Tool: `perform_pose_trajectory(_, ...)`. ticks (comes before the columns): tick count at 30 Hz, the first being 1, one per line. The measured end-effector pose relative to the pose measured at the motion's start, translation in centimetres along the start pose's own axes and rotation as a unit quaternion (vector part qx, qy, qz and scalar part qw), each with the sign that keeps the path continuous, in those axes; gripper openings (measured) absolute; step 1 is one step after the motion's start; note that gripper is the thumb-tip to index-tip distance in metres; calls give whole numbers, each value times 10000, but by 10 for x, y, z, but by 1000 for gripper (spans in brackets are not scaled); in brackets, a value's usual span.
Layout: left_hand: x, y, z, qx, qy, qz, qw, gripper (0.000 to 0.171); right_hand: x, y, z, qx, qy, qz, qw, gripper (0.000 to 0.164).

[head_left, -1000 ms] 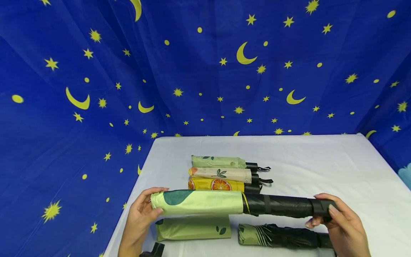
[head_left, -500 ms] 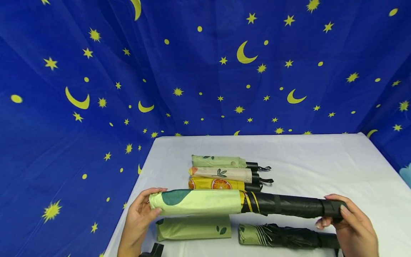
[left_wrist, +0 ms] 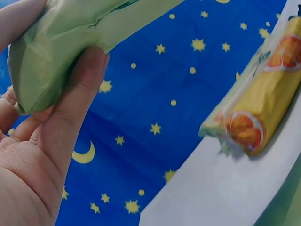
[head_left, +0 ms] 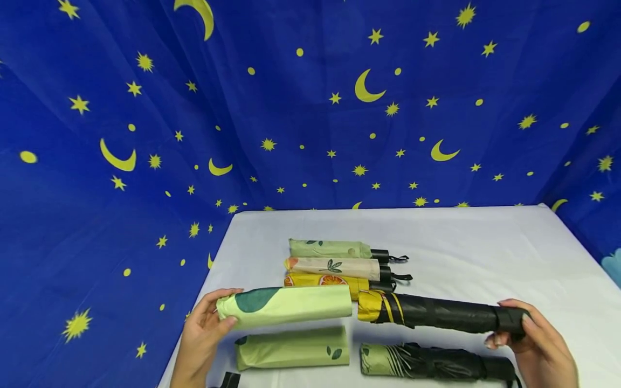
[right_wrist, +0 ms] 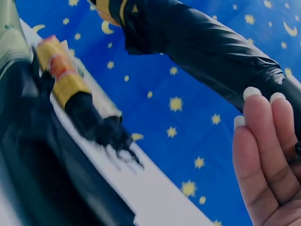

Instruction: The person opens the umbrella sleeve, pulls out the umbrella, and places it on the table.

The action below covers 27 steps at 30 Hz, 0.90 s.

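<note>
In the head view my left hand [head_left: 202,326] pinches the closed end of a pale green umbrella sleeve [head_left: 296,306] with a dark leaf print. My right hand [head_left: 540,339] grips the black handle of a folded black umbrella [head_left: 446,312] whose tip end is yellow. A narrow gap parts the sleeve's mouth from the umbrella's tip; both are held above the table. In the left wrist view, thumb and fingers clasp the green sleeve [left_wrist: 51,61]. The right wrist view shows fingers [right_wrist: 263,146] under the black umbrella near its handle.
On the white table [head_left: 466,242] lie three sleeved umbrellas: green [head_left: 330,248], cream [head_left: 354,266] and orange-printed yellow [head_left: 310,280]. Nearer are an empty green sleeve [head_left: 291,349] and a folded black-and-green umbrella [head_left: 436,362]. A blue star-patterned cloth [head_left: 291,118] hangs behind and at the sides.
The black umbrella has slid out of the pale green sleeve, baring its yellow tip end. The right hand moved rightward with it; the left hand shifted slightly left with the sleeve.
</note>
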<state>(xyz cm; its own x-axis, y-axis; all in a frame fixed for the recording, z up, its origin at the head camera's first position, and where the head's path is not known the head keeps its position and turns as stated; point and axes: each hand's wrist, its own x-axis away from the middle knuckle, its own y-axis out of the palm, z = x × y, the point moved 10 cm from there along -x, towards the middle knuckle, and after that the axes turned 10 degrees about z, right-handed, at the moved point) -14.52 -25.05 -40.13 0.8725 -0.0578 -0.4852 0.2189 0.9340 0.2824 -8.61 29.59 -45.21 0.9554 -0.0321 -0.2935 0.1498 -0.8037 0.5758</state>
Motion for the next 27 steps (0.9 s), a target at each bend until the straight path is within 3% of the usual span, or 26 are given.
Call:
perform_pose_trajectory(3,0,-8,-4,-174,-118,41,9998,51,3,-10,5,491,188,60,9986,55)
perform_pose_trajectory(6,1,-20,-14,-488,-458,205,9975,50,6,-20,9,535,332,-11,9980,54)
perform_pose_trajectory(13,8,-50,-58,-950,-1405,641,9834,45,7,-37,31,701,1045,-134,9920,53)
perform_pose_trajectory(20,22,-60,-92,-1017,-1974,637,9730,45,8,-59,53,1626,1636,442,9720,43)
perform_pose_trajectory(23,26,-62,-104,-1182,-2255,626,9650,47,8,-63,58,1903,1741,545,9646,41)
perform_pose_trajectory(27,32,-64,-117,-1555,-2721,714,9469,49,7,-65,62,2147,1826,601,9576,40)
